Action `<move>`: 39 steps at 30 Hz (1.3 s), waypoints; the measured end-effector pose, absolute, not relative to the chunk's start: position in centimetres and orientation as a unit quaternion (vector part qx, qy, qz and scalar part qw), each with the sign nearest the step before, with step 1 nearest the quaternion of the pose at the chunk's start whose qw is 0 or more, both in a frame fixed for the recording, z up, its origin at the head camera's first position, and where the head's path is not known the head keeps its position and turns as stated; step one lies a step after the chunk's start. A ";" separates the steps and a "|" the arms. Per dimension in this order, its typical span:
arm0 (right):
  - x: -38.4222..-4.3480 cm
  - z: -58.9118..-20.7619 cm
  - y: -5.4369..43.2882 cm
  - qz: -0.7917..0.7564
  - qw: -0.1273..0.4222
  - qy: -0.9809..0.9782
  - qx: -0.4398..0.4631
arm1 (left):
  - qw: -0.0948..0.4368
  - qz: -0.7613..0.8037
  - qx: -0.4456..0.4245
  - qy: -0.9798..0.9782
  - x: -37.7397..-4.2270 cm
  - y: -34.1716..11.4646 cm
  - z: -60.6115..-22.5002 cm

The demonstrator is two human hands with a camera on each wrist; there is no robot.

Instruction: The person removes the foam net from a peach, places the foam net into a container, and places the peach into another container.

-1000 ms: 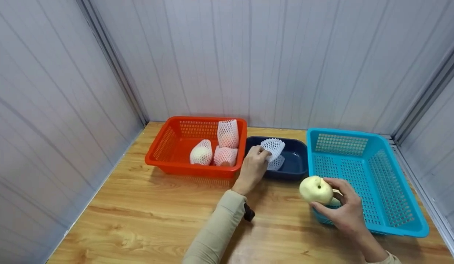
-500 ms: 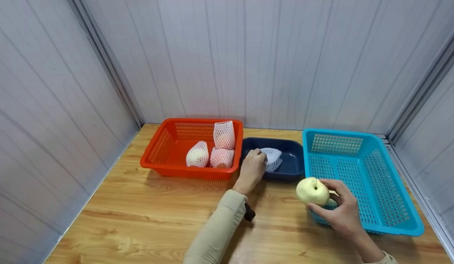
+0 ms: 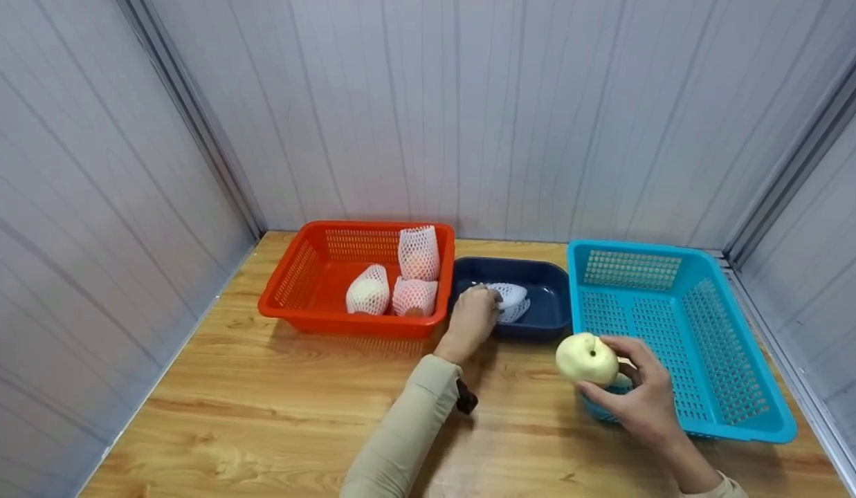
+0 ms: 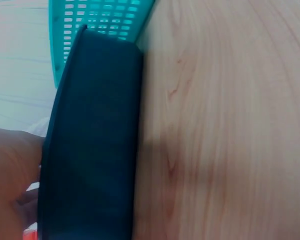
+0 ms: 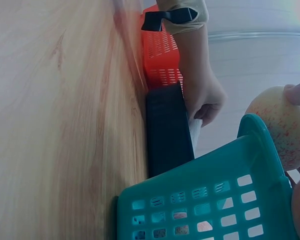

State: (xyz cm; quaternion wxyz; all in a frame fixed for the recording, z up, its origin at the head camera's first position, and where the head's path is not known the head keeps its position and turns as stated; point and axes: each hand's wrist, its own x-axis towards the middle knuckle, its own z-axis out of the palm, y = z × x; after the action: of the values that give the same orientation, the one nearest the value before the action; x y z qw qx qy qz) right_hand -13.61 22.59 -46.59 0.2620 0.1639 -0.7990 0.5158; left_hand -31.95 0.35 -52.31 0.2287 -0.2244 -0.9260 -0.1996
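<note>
In the head view my left hand (image 3: 472, 315) reaches into the navy basin (image 3: 549, 304), its curled fingers pinching the edge of a white foam net sleeve (image 3: 511, 294). That sleeve lies over another foam net (image 3: 516, 312) in the basin; my fingertips are partly hidden. A pale yellow peach (image 3: 585, 358) is gripped between the thumb and fingers of my right hand (image 3: 645, 394), over the near left corner of the teal basket (image 3: 628, 246). From the right wrist, the peach (image 5: 277, 125) shows red speckles and sits just past the basket rim.
A red basket (image 3: 331, 321) at the left holds several net-wrapped fruits (image 3: 369, 290). The navy basin stands between both baskets. Pale fruit (image 5: 205, 226) shows through the teal basket's slots. Grey panel walls (image 3: 414, 124) enclose the wooden table (image 3: 261, 415) behind and at the sides.
My left hand has lowered the foam net from above the basin down onto the other net. My right hand keeps the peach nearly still; the head view has shifted slightly.
</note>
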 end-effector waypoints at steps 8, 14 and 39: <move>-13.6 -46.5 22.3 0.521 0.267 -0.797 0.150 | 0.125 -0.207 -0.213 -0.947 -31.7 0.4 -51.3; -13.4 -46.8 22.0 0.523 0.266 -0.796 0.146 | 0.082 -0.171 -0.191 -0.963 -30.8 0.2 -52.1; -14.7 -48.8 23.2 0.527 0.270 -0.796 0.120 | 0.143 -0.204 -0.180 -0.952 -30.8 0.5 -52.5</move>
State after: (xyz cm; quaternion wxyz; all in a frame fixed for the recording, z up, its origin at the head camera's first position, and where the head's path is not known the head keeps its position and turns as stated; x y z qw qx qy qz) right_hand -14.68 23.16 -48.84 0.2703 0.1204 -0.7965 0.5273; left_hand -30.75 0.52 -52.55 0.1435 -0.1801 -0.9516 -0.2036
